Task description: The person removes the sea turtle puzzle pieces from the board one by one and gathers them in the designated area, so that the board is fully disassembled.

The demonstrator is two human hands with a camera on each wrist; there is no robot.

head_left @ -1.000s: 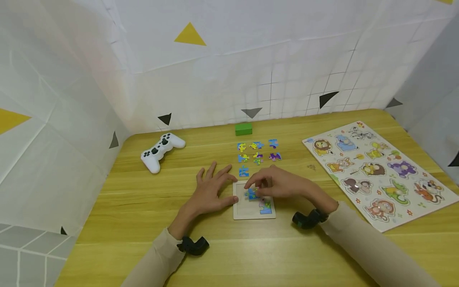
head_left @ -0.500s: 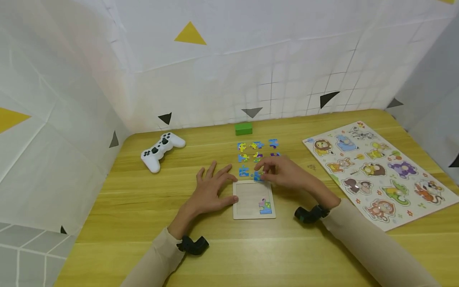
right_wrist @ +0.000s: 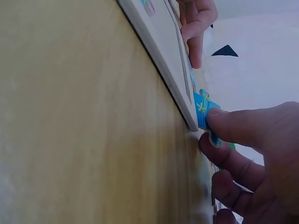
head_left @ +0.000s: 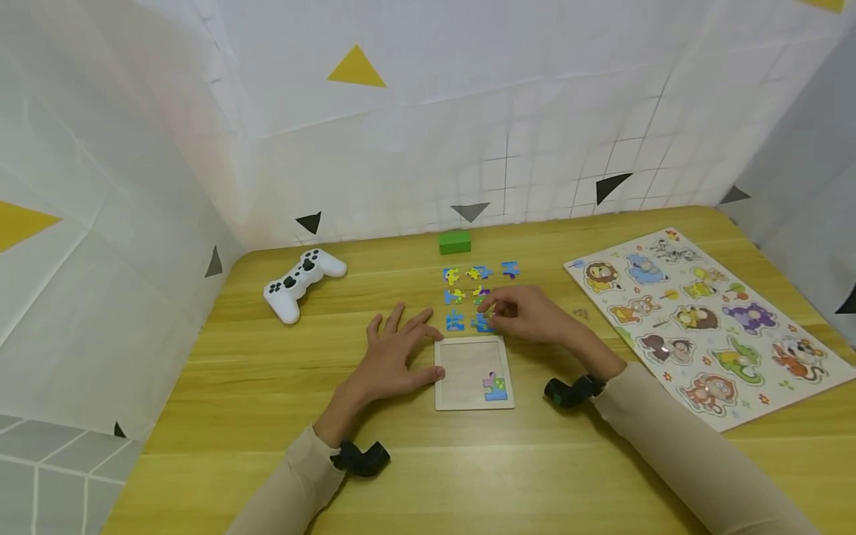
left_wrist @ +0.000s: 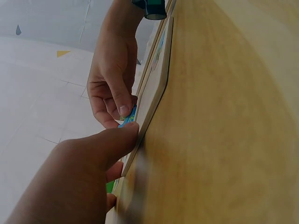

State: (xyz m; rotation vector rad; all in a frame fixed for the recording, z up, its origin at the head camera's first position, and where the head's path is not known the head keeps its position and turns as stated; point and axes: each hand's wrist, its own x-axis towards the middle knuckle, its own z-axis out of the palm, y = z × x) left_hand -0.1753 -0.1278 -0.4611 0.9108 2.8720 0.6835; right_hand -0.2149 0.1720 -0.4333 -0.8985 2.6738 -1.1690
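My right hand (head_left: pixel 535 316) pinches a blue jigsaw piece (right_wrist: pixel 201 108) with yellow flower marks between thumb and fingers. This piece is just beyond the far edge of a small square wooden puzzle tray (head_left: pixel 458 406). My left hand (head_left: pixel 391 360) lies with spread fingers at the tray's left side, its thumb touching the rim. In the tray's lower right corner sits a pink, green and blue jigsaw piece (head_left: pixel 495 388). Several loose pieces, among them a blue piece (head_left: pixel 455 321) and a yellow piece (head_left: pixel 452 276), lie in rows behind the tray. My right fingers partly cover that area.
A green block (head_left: pixel 455 241) stands at the back of the wooden table (head_left: pixel 401 483). A white game controller (head_left: pixel 304 282) lies at the back left. On the right is a large animal puzzle board (head_left: pixel 709 327). White sheeting (head_left: pixel 414 148) rises behind the table.
My right hand has carried the blue jigsaw piece from above the tray to the table beyond its far edge, alongside the loose pieces. The left hand has stayed in place.
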